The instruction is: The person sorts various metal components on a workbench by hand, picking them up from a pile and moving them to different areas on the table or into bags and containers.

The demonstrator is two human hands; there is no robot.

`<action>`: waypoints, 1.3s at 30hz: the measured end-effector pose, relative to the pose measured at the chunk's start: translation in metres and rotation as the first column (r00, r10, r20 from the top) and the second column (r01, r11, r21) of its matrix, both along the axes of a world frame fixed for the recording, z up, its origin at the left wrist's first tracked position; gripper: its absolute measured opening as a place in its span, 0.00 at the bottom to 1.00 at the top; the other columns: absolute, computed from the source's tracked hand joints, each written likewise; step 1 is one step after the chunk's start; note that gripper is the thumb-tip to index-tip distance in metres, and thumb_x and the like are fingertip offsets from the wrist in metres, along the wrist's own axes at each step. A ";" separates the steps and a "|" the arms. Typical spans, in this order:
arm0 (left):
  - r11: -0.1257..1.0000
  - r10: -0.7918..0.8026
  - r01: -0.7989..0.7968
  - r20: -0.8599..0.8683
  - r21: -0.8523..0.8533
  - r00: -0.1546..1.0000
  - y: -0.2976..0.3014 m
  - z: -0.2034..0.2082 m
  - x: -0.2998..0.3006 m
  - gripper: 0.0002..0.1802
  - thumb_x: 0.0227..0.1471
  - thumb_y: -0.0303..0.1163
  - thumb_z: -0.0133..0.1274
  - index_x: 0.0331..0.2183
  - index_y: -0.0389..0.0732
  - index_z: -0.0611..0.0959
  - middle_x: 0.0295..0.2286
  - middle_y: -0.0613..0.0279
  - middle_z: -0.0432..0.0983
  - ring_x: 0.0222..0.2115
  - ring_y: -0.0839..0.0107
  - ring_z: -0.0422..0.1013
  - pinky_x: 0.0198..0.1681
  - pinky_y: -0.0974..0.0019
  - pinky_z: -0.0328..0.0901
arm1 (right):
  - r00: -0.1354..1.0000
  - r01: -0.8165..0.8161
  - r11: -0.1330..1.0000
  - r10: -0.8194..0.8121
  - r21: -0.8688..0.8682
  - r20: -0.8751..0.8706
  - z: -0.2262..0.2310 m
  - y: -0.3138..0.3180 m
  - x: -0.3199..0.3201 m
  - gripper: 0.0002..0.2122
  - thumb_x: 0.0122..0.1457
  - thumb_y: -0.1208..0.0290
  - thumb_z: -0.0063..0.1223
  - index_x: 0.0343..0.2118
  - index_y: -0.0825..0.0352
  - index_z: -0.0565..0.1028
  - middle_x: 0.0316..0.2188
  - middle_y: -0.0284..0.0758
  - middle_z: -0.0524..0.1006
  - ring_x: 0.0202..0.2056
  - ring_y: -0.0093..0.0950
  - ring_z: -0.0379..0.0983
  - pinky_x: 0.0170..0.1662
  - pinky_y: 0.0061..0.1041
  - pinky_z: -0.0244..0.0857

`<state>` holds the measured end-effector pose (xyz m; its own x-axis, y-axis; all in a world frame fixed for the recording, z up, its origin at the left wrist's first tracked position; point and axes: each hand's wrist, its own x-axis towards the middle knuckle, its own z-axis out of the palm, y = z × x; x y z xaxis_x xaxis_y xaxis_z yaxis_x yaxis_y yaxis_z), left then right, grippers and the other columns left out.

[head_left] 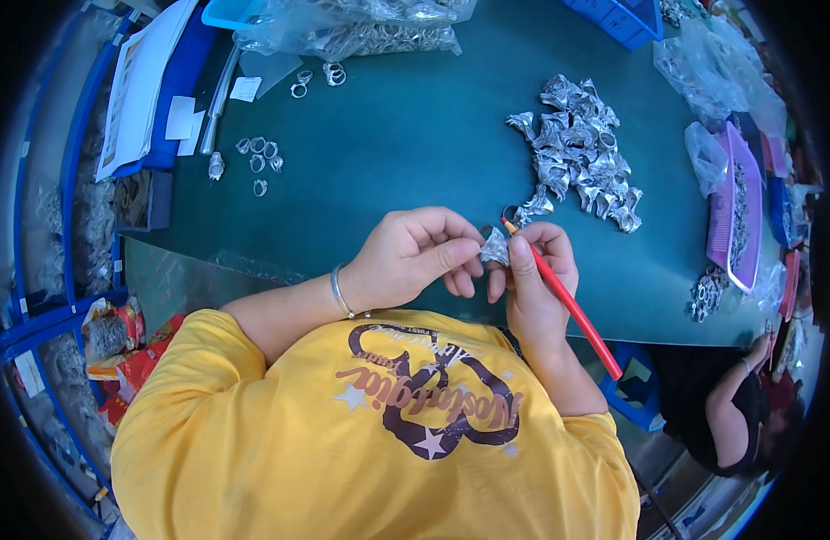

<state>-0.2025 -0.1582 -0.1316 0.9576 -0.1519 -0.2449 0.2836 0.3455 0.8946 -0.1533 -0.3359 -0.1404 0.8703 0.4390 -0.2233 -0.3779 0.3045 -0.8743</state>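
Note:
A silver-coloured metal ring (pixel 495 247) with a wide, sculpted head is held between my two hands, just over the near edge of the green table. My left hand (pixel 417 256), with a bangle at its wrist, pinches the ring from the left. On the other side, my right hand (pixel 539 283) has its fingers closed on the ring, with a red pencil (pixel 572 308) held in the same grip. The pencil's sharpened tip points up and away, beside the ring. Beyond my right hand lies a pile of similar silver rings (pixel 577 148).
Several loose rings (pixel 258 153) lie at the left, near a tapered metal rod (pixel 219 103). Plastic bags of metal pieces (pixel 370 36) sit at the back. A pink basket (pixel 734 211) stands at the right. Another person's arm (pixel 734 409) shows at the lower right.

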 end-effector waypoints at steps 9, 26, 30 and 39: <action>0.841 -0.086 -0.164 0.428 0.515 0.899 -0.003 -0.009 0.008 0.08 0.45 0.27 0.61 0.26 0.36 0.77 0.25 0.62 0.69 0.25 0.75 0.64 0.28 0.72 0.61 | 0.992 0.080 0.966 -0.052 -0.248 0.117 0.008 0.005 -0.004 0.05 0.61 0.73 0.48 0.36 0.65 0.65 0.17 0.29 0.69 0.15 0.14 0.61 0.17 0.12 0.53; -0.365 -0.332 -0.758 0.685 0.541 0.649 0.184 0.116 0.229 0.07 0.42 0.23 0.50 0.26 0.37 0.81 0.31 0.52 0.75 0.35 0.53 0.73 0.40 0.56 0.69 | 0.980 0.035 0.983 0.001 -0.179 0.197 0.008 -0.007 0.002 0.05 0.61 0.72 0.49 0.34 0.67 0.68 0.22 0.29 0.70 0.21 0.15 0.64 0.24 0.14 0.59; -0.229 -0.408 -0.925 0.833 0.304 0.375 0.165 0.117 0.225 0.08 0.47 0.29 0.50 0.32 0.39 0.81 0.35 0.56 0.74 0.41 0.56 0.71 0.45 0.55 0.65 | 0.981 0.067 0.980 -0.030 -0.187 0.194 0.008 -0.011 0.005 0.05 0.61 0.73 0.49 0.35 0.67 0.68 0.22 0.29 0.70 0.21 0.15 0.65 0.25 0.14 0.59; -0.350 -0.389 -0.862 0.781 0.366 0.489 0.158 0.100 0.236 0.11 0.47 0.37 0.56 0.34 0.43 0.81 0.41 0.62 0.73 0.45 0.61 0.68 0.48 0.52 0.59 | 0.958 0.160 0.962 -0.096 -0.223 0.270 0.011 -0.021 0.006 0.04 0.60 0.74 0.49 0.34 0.68 0.68 0.21 0.29 0.71 0.22 0.15 0.65 0.26 0.13 0.60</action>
<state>0.0334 -0.0003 -0.0318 0.5676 -0.1105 0.8159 -0.0421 -0.9935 -0.1053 -0.1475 -0.3567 -0.1295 0.9571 0.2808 -0.0719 -0.1050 0.1045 -0.9890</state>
